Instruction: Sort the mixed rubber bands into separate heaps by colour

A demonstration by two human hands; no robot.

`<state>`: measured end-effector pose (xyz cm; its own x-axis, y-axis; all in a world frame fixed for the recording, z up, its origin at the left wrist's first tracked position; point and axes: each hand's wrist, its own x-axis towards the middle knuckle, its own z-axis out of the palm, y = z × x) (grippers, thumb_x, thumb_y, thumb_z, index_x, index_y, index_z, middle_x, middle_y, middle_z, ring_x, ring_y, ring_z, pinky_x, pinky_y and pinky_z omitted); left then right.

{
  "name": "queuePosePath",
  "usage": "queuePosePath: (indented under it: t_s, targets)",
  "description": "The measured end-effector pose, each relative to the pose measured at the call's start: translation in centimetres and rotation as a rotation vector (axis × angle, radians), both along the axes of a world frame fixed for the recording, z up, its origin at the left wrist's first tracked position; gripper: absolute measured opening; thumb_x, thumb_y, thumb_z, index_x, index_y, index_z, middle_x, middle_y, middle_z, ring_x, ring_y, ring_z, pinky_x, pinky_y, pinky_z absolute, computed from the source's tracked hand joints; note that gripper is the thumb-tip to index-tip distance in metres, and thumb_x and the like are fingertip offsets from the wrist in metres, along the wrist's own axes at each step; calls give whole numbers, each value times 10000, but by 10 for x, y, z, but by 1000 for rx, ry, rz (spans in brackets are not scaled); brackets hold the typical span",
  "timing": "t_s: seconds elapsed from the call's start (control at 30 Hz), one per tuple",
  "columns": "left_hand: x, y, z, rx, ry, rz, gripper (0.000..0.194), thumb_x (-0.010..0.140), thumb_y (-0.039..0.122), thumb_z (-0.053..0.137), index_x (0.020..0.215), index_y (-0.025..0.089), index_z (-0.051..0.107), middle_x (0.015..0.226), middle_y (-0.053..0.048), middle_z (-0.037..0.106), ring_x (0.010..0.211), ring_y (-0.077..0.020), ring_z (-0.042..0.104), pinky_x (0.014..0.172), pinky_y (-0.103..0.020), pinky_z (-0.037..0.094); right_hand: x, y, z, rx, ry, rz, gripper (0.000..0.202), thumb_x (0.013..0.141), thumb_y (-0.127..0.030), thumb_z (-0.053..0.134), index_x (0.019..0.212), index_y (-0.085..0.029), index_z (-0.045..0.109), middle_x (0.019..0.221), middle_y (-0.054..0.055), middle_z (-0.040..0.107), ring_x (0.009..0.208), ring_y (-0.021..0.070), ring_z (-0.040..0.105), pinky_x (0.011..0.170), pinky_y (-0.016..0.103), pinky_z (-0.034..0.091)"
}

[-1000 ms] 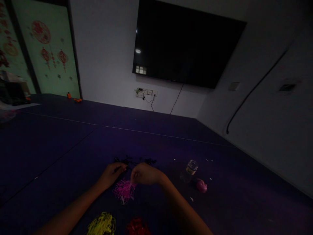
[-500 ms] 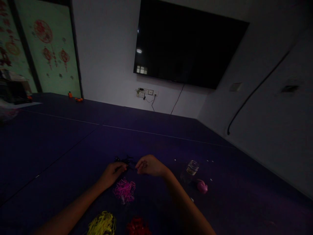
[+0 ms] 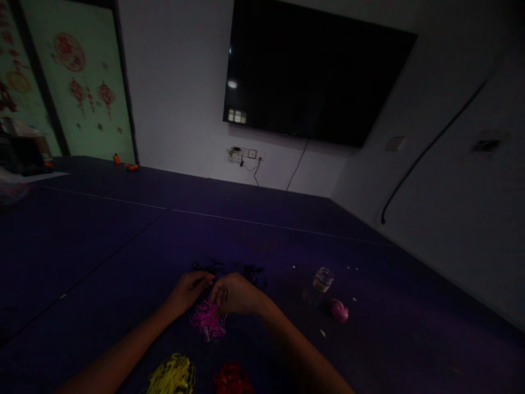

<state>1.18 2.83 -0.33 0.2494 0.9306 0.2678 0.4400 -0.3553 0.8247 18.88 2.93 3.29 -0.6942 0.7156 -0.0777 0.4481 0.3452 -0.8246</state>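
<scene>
My left hand [image 3: 188, 291] rests low over the floor, thumb and forefinger drawn together at the near edge of a black pile of thin strands [image 3: 208, 267]. Dim light hides what is between those fingertips. Directly to its right, my right hand [image 3: 235, 295] has its fingers curled down at the upper edge of a pink pile of thin rubber-band-like loops [image 3: 207, 324]. Whatever those fingers hold is too dark to make out. A second black pile [image 3: 253, 272] lies just beyond the right hand. Closer to me are a yellow pile [image 3: 172, 376] and a red pile [image 3: 232, 380].
A clear bottle or jar [image 3: 322, 280] and a small pink object [image 3: 339, 311] lie to the right, with small white bits scattered around. The purple floor [image 3: 229, 235] runs to the wall, where a large television [image 3: 315, 76] hangs. Orange toys [image 3: 131, 167] lie far left.
My right hand has moved left and towards me, from beside the black pile to the pink pile's edge. The second black pile now shows. My left hand stays nearly still.
</scene>
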Motion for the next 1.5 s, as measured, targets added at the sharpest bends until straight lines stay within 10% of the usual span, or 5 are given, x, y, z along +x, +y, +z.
queuePosePath:
  t_s: [0.2, 0.47, 1.5]
  targets:
    - [1, -2, 2, 6, 26, 6, 399, 850, 466, 406, 853, 185, 689, 823, -52, 726, 782, -196, 647, 714, -262, 479, 29, 8, 24, -149, -176, 159, 150, 715, -267, 633, 764, -149, 711, 539, -24, 605, 484, 85, 544, 464, 163, 387]
    - [1, -1, 0, 3, 29, 8, 372, 839, 434, 410, 837, 183, 685, 868, -46, 727, 836, -205, 650, 759, -274, 475, 78, 43, 23, 378, -639, -444, 215, 699, -135, 535, 777, -175, 732, 836, 55, 717, 803, 171, 651, 600, 187, 404]
    - [1, -4, 3, 2, 38, 21, 369, 844, 431, 408, 864, 199, 695, 882, -39, 732, 846, -201, 652, 788, -281, 482, 78, 34, 17, 377, -796, -448, 243, 839, -221, 473, 941, -165, 686, 1011, 139, 686, 976, 250, 623, 720, 273, 426]
